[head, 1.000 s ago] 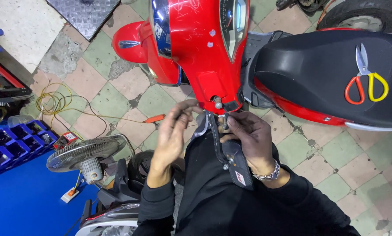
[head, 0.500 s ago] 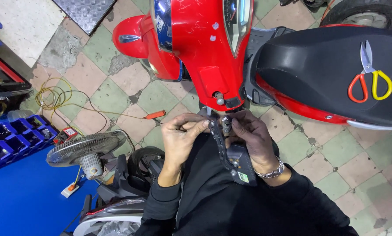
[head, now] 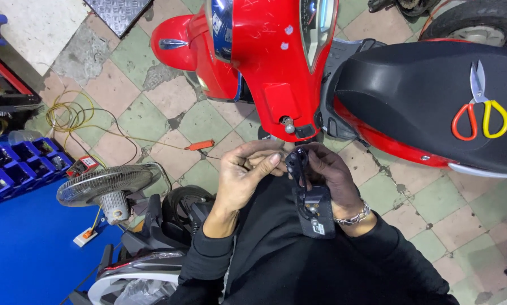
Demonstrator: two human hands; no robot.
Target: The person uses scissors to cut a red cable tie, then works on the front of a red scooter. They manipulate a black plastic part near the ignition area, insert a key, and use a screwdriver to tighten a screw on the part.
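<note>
Close to the camera, at lower centre, the left hand (head: 243, 178) and right hand (head: 330, 175) are both pinching a small black key fob (head: 305, 192), each grip closed on it. Beyond, the red scooter (head: 270, 62) is filling the upper frame, with scissors (head: 479, 107) lying on its black seat (head: 412, 96).

A small black part (head: 296, 161) sits upright between the two hands, pinched at its rounded top just below the red scooter panel (head: 276, 62). Hanging straight down from it is a flat black tag (head: 315, 212), dull and rectangular, with a pale mark near its lower edge, lying against the dark sleeve.
</note>
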